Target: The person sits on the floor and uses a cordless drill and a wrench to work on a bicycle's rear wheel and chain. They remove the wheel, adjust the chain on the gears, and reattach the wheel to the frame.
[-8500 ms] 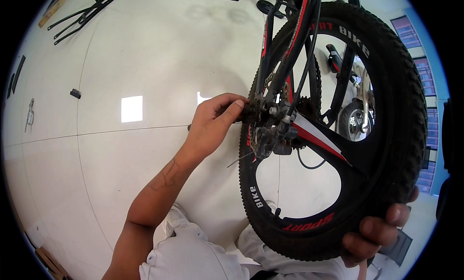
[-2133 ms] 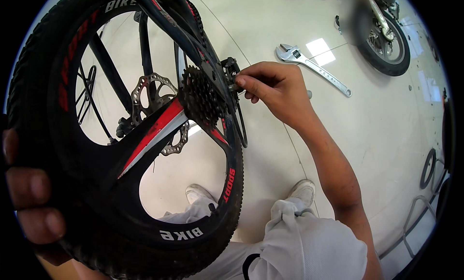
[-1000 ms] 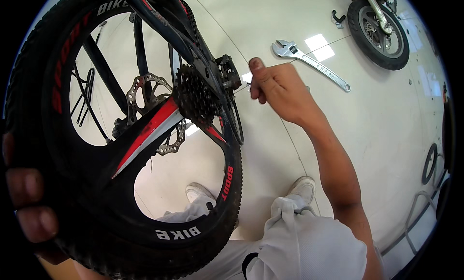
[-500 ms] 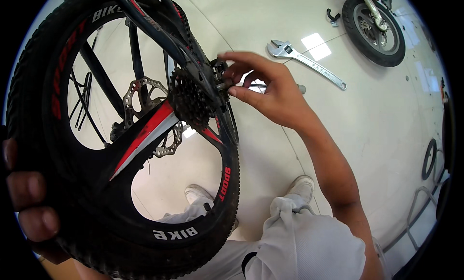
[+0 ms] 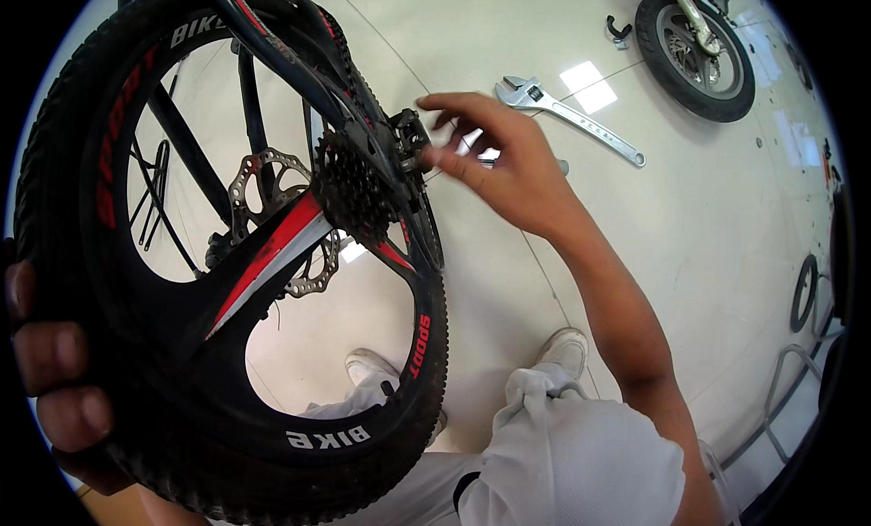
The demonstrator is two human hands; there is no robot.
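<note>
A black bicycle wheel (image 5: 181,344) with red and white spokes fills the left side, tilted toward me. My left hand (image 5: 63,372) wraps its fingers round the tyre at the far left; its thumb is hidden. At the hub sit a dark rear cassette (image 5: 354,188) and a brake disc (image 5: 249,195) with holes. Beside the axle end and the rear derailleur (image 5: 406,136), my right hand (image 5: 504,149) has its fingers spread, index stretched out and thumb tip close to the axle nut. Whether the thumb touches is blurred. The black frame tube (image 5: 272,49) runs down to the hub.
An adjustable wrench (image 5: 581,122) lies on the tiled floor beyond my right hand. A metal rod-like tool, partly hidden, shows its end (image 5: 563,167) behind that hand. Another wheel (image 5: 694,58) stands at the back right. A black ring (image 5: 804,293) lies at the far right.
My right thumb and fingers have parted from their pinch at the axle end, and the hand has opened. My left hand keeps its hold on the tyre.
</note>
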